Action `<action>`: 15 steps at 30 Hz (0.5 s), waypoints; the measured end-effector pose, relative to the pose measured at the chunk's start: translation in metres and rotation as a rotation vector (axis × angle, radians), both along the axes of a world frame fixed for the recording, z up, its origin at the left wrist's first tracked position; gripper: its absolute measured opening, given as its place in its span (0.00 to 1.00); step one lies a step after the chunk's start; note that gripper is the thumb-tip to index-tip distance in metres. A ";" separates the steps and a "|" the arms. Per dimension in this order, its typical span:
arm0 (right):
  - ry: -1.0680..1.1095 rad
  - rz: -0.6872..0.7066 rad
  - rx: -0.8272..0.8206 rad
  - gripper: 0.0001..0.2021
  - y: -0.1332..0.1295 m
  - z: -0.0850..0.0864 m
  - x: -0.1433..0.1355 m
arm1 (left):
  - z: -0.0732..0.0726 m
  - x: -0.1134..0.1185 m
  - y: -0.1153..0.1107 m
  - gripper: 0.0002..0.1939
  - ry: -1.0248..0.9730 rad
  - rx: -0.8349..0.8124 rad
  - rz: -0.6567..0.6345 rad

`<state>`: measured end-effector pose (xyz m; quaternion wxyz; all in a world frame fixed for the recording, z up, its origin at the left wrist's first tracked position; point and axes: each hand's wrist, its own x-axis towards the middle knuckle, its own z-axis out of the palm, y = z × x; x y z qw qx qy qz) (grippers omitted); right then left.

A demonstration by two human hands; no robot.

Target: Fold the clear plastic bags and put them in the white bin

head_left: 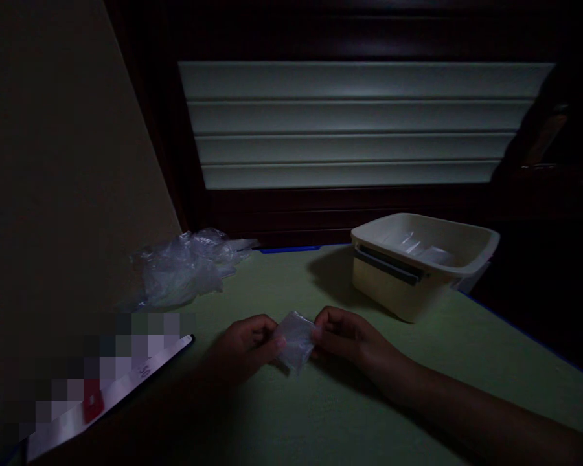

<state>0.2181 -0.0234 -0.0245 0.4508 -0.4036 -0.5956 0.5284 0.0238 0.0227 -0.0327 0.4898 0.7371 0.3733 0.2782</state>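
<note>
Between my two hands is a small clear plastic bag (295, 343), held a little above the green table (291, 421). My left hand (247, 346) pinches its left edge, with the thumb on top. At the opposite edge, my right hand (342, 336) grips it between thumb and fingers. The bag looks folded or flattened; in the dim light I cannot make out whether anything is inside.
A cream plastic bin (388, 285) with a dark handle stands at the back right, with clear plastic pieces inside. Crumpled clear plastic (184, 268) lies at the back left. Nearer on the left is a lit tablet or phone screen (121, 382), partly pixelated. Behind are slatted panels (354, 123).
</note>
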 end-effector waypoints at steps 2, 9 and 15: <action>0.073 -0.012 -0.039 0.17 0.001 0.000 0.000 | -0.001 0.000 0.000 0.12 -0.005 -0.010 0.006; 0.081 0.079 -0.037 0.14 -0.001 -0.009 -0.005 | 0.006 -0.002 -0.008 0.11 0.088 0.120 -0.016; 0.015 0.017 -0.026 0.13 0.000 -0.011 -0.004 | 0.014 -0.001 -0.014 0.11 0.194 0.121 -0.024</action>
